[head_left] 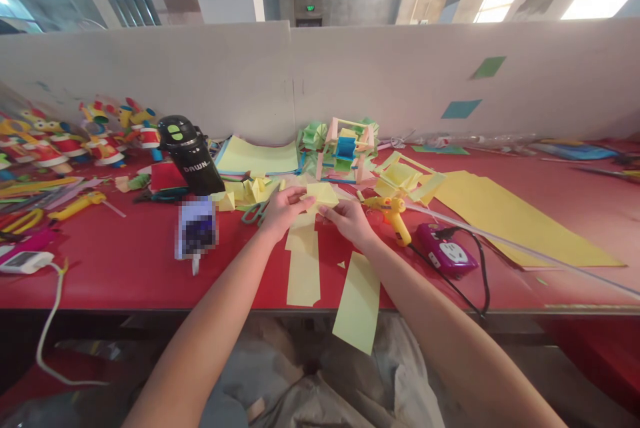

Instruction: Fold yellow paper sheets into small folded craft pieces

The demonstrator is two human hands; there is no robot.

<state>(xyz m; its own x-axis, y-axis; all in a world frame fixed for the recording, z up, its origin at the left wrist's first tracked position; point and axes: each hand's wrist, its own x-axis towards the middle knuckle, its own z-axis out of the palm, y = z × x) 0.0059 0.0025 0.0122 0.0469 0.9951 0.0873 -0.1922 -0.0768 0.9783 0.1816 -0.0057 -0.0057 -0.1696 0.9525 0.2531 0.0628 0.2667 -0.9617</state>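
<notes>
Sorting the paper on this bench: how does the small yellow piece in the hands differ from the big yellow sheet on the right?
The small yellow piece is folded and held up by the left hand and right hand; the big yellow sheet lies flat and untouched on the red table. The piece is far smaller and paler, the sheet deeper yellow. Both are paper.
</notes>
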